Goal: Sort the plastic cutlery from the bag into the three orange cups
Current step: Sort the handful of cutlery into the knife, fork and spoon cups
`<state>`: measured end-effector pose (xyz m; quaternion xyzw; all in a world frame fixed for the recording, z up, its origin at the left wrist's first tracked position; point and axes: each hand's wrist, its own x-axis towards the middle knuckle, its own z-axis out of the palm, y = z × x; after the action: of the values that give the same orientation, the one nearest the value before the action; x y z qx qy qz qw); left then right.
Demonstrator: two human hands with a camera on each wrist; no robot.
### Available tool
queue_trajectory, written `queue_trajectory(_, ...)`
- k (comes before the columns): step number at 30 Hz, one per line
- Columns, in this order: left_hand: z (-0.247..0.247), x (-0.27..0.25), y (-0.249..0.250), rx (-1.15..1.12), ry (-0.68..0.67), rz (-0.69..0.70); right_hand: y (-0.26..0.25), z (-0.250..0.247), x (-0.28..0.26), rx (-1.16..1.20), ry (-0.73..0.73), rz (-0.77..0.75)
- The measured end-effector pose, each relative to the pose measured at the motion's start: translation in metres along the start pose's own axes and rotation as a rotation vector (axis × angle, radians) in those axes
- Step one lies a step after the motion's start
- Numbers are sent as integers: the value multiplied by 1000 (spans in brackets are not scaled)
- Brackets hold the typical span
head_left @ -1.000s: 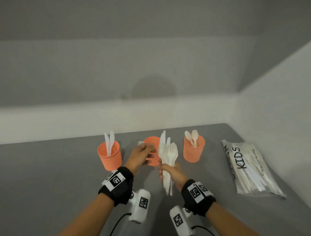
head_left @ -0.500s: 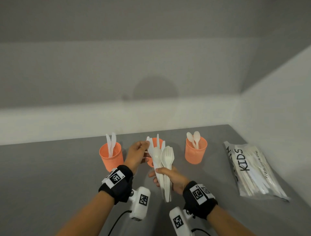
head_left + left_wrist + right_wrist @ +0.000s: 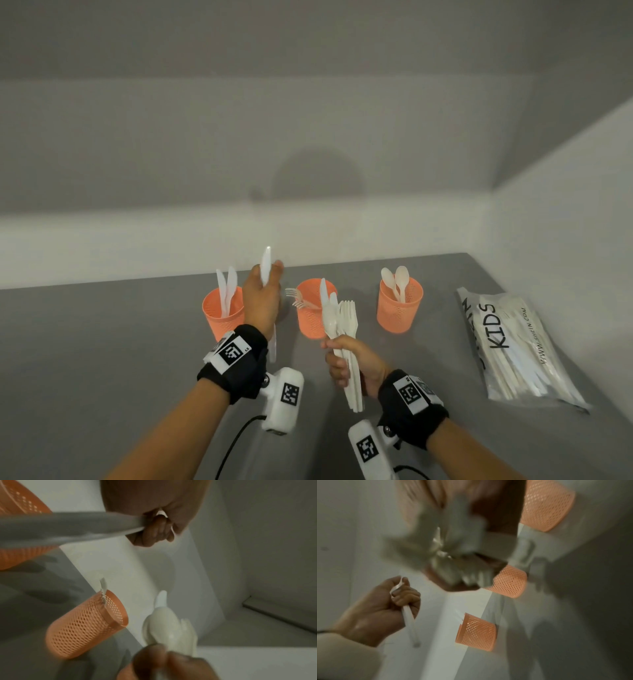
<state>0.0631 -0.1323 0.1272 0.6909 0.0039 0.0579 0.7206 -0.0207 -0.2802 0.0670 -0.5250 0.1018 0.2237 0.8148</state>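
Fingers (image 3: 275,270) of the left hand (image 3: 261,299) are curled round a single white knife (image 3: 266,265), gripped at mid-length with its tip pointing up, beside the left orange cup (image 3: 222,317). Half a second ago that hand was low at the middle orange cup (image 3: 313,308), pinching at the bundle; it has since risen and swung left with the knife drawn clear. The right hand (image 3: 352,365) stays clenched round the remaining bundle of cutlery (image 3: 342,329), forks and a spoon fanned upward in front of the middle cup. The left cup holds two knives (image 3: 226,289), the middle cup forks (image 3: 297,298) leaning over its rim, the right orange cup (image 3: 399,308) two spoons (image 3: 397,281). The cups stand in a row on the grey worktop (image 3: 102,342). The bag (image 3: 513,346) marked KIDS lies well to the right, unmoved, cutlery showing through it.
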Motion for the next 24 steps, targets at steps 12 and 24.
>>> queue_trajectory(12,8,-18,-14,127,-272,-178,1,2,3,-6,-141,1)
queue_trajectory(24,-20,19,-27,-122,203,-295,3,-1,4,-179,-86,11)
